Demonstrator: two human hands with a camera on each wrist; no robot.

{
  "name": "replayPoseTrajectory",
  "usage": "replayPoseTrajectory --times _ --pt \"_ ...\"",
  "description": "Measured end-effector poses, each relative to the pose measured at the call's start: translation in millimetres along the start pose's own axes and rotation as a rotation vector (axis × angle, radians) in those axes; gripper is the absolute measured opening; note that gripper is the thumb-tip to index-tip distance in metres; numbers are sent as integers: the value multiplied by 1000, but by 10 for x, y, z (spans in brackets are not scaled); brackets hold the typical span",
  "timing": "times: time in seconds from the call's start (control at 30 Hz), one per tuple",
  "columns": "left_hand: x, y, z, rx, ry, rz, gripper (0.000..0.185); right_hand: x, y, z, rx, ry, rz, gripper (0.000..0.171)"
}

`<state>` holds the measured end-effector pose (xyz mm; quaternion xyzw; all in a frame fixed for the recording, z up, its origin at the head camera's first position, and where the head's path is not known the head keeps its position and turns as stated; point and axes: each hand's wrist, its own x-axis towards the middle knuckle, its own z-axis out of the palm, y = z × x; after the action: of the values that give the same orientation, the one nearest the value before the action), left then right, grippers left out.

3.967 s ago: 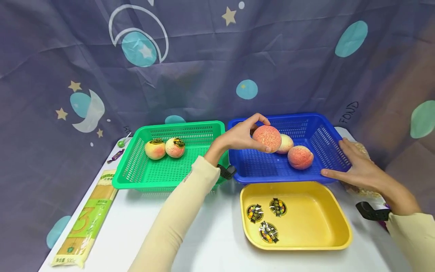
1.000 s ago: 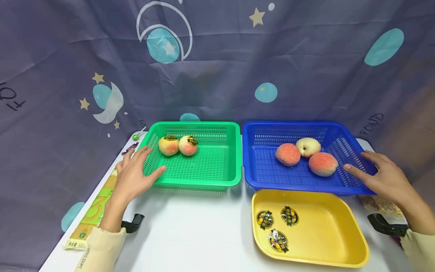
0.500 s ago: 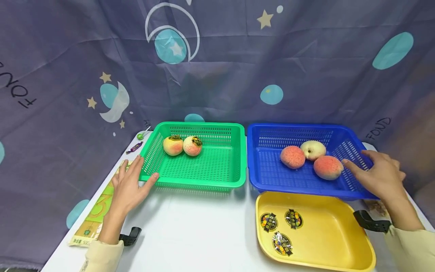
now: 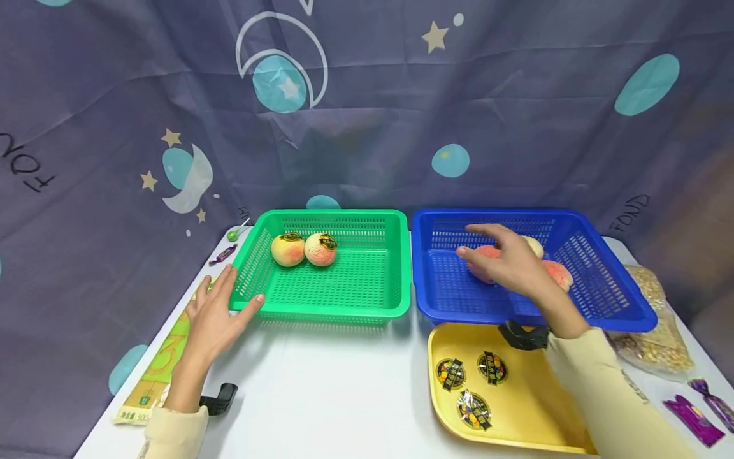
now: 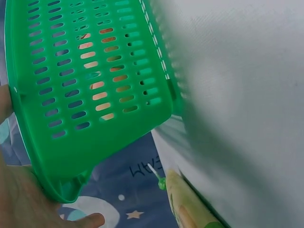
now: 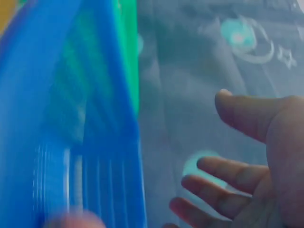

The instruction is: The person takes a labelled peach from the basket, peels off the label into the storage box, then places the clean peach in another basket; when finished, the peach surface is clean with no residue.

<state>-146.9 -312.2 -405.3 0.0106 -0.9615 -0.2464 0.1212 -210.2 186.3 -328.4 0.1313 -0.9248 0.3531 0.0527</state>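
My left hand (image 4: 213, 319) is at the front-left corner of the green basket (image 4: 332, 311), its fingers straight along the rim. In the left wrist view the thumb and fingers lie beside that rim. Two peaches, one yellowish (image 4: 288, 250) and one paler (image 4: 319, 254), sit at the basket's left, each bearing a black-and-gold sticker. Over the blue basket (image 4: 450, 299) hovers my right hand (image 4: 516, 264), fingers spread and holding nothing. It partly hides a red peach (image 4: 486, 250), a pale peach (image 4: 534, 245) and another reddish peach (image 4: 559, 274). The right wrist view is blurred.
A yellow tray (image 4: 504, 433) stands before the blue basket, with three round stickers (image 4: 473, 408) in it. To the left lie a noodle pack (image 4: 163, 363), a wrapped candy (image 4: 222, 255) and a lollipop (image 4: 232, 235). At right are a grain bag (image 4: 659, 338) and purple candies (image 4: 694, 421).
My left hand let go of nothing visible but moved from the blue basket, where it held a red peach, to the green basket's corner. My right hand has swung left from the blue basket's right side.
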Motion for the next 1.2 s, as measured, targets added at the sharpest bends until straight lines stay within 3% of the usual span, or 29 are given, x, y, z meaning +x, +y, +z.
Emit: replayPoseTrajectory --times 0.27,0.47,0.97,1.2 --pt "1 17 -14 -30 -11 -10 89 442 -596 604 225 -181 -129 50" --pt "-17 3 -4 -35 -10 -12 89 746 -858 996 368 -257 -154 44" --pt "-7 -1 -8 -38 -14 -32 89 1211 -1026 1684 536 -266 -45 45" --pt "2 4 1 -38 -7 -34 89 1292 -1054 1884 523 -266 -17 52"
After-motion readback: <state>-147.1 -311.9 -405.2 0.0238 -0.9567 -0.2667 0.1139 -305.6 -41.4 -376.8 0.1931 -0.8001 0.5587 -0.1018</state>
